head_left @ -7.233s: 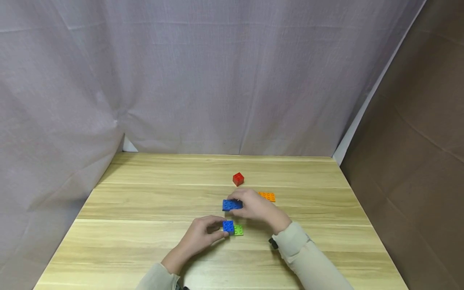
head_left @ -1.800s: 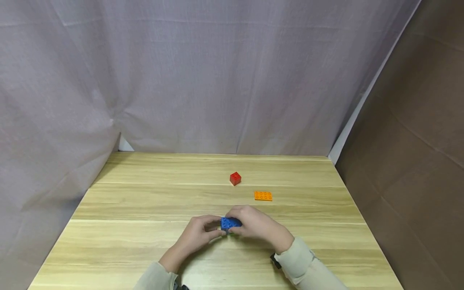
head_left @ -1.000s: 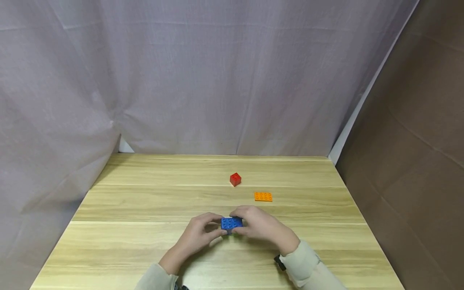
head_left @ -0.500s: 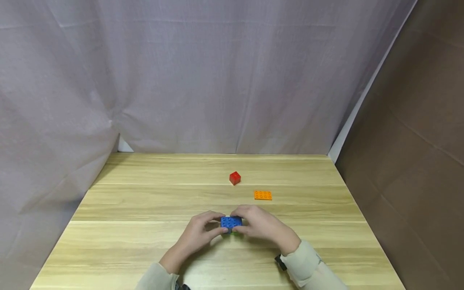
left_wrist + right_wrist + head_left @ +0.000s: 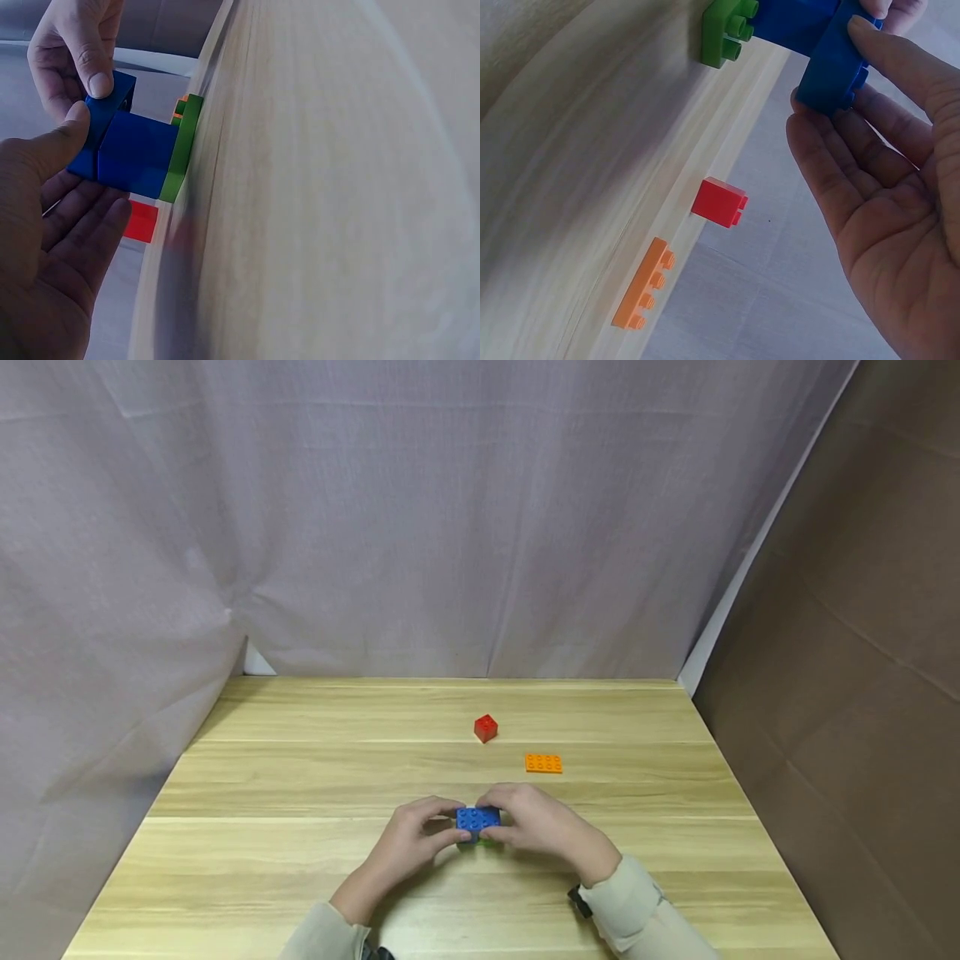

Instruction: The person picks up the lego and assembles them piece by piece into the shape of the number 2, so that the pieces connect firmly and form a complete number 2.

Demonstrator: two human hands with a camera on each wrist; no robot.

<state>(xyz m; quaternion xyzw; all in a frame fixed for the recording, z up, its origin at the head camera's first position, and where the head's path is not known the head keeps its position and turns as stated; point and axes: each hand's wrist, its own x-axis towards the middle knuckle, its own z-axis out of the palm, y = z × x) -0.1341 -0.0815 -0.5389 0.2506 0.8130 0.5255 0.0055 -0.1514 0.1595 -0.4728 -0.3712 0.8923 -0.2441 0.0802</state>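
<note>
A long blue toy brick (image 5: 474,817) sits across the top of a square blue brick (image 5: 139,154), overhanging it to the right. Beneath them is a light-green studded plate (image 5: 181,154) on the table; its bare studs show in the right wrist view under the overhang. With thumb and fingers, my left hand (image 5: 412,839) pinches the left end of the blue stack, thumb up at the long brick. My right hand (image 5: 543,828) grips the overhanging right end of the long blue brick between thumb and fingers, covering part of its studs.
A red square brick (image 5: 486,728) stands farther back on the wooden table (image 5: 300,760). An orange studded plate (image 5: 543,763) lies flat to its right and nearer. Grey cloth (image 5: 375,527) hangs behind the table, brown cloth (image 5: 840,710) at the right.
Since the oldest frame, my right hand has brought the long blue brick nearer and down onto the square blue brick. Over the last second both hands have stayed almost still.
</note>
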